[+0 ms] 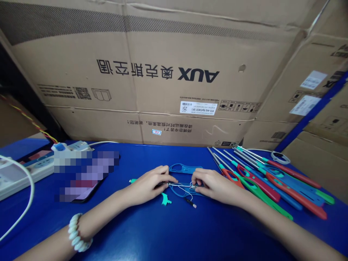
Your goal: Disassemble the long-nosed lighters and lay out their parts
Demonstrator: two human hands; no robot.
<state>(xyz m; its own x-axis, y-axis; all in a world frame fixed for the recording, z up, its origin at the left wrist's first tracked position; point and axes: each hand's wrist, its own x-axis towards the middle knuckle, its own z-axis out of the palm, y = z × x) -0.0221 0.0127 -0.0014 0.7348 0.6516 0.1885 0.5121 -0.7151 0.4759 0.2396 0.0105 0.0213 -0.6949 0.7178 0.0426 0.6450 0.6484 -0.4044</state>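
Observation:
My left hand is closed over a thin metal rod, its fingers pinching near the rod's right end. A teal tip sticks out to the left of that hand. My right hand pinches a small part with white wire running to it; the fingers partly cover it. Beneath both hands lies a blue plastic handle half, and another blue handle half rests just behind. In front hangs a small black piece on the white wire. A teal trigger lies by my left fingers.
Several long-reach lighters in red, orange, green and blue lie at right, with a white band behind them. A phone, partly blurred, and a power strip are at left. A large cardboard box stands behind.

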